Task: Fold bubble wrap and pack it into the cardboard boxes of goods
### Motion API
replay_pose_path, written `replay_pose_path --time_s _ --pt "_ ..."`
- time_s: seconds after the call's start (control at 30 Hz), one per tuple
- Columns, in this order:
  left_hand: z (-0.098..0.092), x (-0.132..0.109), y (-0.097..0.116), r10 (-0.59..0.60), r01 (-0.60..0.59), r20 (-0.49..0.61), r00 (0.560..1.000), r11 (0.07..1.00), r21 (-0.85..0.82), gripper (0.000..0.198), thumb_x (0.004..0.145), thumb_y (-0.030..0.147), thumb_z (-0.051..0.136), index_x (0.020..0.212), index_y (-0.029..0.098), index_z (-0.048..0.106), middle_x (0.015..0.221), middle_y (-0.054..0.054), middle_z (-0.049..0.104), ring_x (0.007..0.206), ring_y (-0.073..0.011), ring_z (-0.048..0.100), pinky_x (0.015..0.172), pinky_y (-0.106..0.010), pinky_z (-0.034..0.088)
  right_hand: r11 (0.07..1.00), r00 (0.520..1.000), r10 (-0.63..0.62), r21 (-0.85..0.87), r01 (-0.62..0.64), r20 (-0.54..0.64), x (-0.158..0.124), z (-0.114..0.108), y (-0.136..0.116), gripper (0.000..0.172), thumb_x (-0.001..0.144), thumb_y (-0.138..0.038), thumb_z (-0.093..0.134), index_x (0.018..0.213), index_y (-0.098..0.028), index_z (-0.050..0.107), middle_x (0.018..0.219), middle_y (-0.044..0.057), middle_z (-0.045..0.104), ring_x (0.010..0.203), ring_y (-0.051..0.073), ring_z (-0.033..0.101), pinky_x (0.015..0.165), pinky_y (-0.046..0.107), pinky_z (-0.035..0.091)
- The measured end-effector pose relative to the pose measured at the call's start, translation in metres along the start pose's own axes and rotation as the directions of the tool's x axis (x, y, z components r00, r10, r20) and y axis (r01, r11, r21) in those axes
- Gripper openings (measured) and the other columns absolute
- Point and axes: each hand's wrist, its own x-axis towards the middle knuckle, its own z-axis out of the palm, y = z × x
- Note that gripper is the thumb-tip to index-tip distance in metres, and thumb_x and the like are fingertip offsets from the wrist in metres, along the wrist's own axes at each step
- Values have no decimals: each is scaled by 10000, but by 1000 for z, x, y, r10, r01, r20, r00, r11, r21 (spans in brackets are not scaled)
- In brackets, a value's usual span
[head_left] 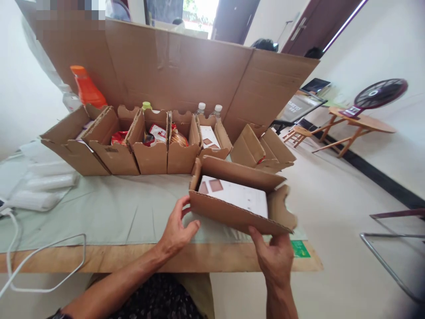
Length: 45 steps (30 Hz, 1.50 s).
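Note:
A long open-topped cardboard box (229,212) is tilted near the front of the table, and a white carton with brown squares (239,197) lies inside it. My right hand (275,254) grips the box at its lower right corner, thumb on the near wall and the other fingers hidden beneath. At the left end is my left hand (179,228), thumb and fingers spread apart. Its fingertips are close to the box's corner; whether they touch it I cannot tell. Behind stands a similar box (215,153) holding another white carton (209,137).
Cardboard boxes (151,159) with packaged snacks stand in a row before a tall cardboard panel (199,66). An orange bottle (88,88) rises at the back left. White plastic rolls (49,181) and a white cable (49,290) lie left. The wooden table edge (133,259) runs in front.

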Motion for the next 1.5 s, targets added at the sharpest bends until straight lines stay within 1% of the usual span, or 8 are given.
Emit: replay_pose_path --time_s 0.2,0.33,0.6,1.0,1.23,1.33,1.43,1.5 --pt "-52 2 8 124 -84 -199 972 977 197 588 827 243 649 1397 227 505 1455 -112 543 1355 -293 554 1190 -529 444 951 965 -111 307 34 236 24 91 -7 592 786 -564 767 1217 -180 638 1191 152 727 1130 298 680 1032 504 530" --pt "-70 8 1 50 8 -231 972 969 245 596 847 233 610 1432 236 496 1501 -120 527 1391 -299 527 1161 -533 466 961 947 -83 278 -8 312 25 111 -6 590 827 -531 744 1303 -219 590 1258 125 696 1014 242 692 939 449 576" --pt "-69 22 -14 -39 85 -190 981 967 240 716 858 288 595 1551 264 414 1594 -114 467 1355 -308 570 1091 -489 530 961 932 17 252 -115 361 -1 116 17 496 859 -491 721 1259 -219 610 1164 104 697 871 212 711 808 390 612" --pt "-74 22 -51 -40 140 -309 950 940 311 692 859 328 667 1502 263 419 1475 -155 540 1064 -263 701 834 -374 608 981 964 -4 190 -48 267 -23 113 27 649 897 -409 688 1489 -240 481 1417 175 596 1087 269 694 924 483 601" --pt "-70 31 -43 -27 125 -272 962 929 348 526 870 247 616 1387 234 521 1281 -120 623 978 -216 666 707 -287 574 957 964 -242 138 256 -107 64 53 -88 146 900 -303 706 1033 -290 765 1212 88 741 1093 302 712 1002 567 532" --pt "-70 33 -42 -36 136 -291 956 933 332 486 873 248 613 1352 224 538 1274 -127 610 941 -209 656 586 -241 520 795 708 -587 112 597 393 121 63 -135 180 899 -305 712 1046 -367 796 1183 32 776 1058 256 742 948 476 579" --pt "-70 37 -39 -9 110 -282 959 932 345 400 894 240 587 1294 220 575 1263 -123 598 900 -190 631 581 -236 501 724 291 -522 236 648 802 161 104 -151 309 848 -430 725 1141 -362 795 1281 21 754 1175 298 716 991 502 585" --pt "-71 41 -37 28 79 -280 960 928 364 330 900 226 575 1228 214 608 1219 -109 605 912 -188 615 679 -266 534 754 149 -427 260 603 892 171 132 -150 484 742 -426 797 1219 -348 772 1314 22 741 1209 328 701 1006 522 583"
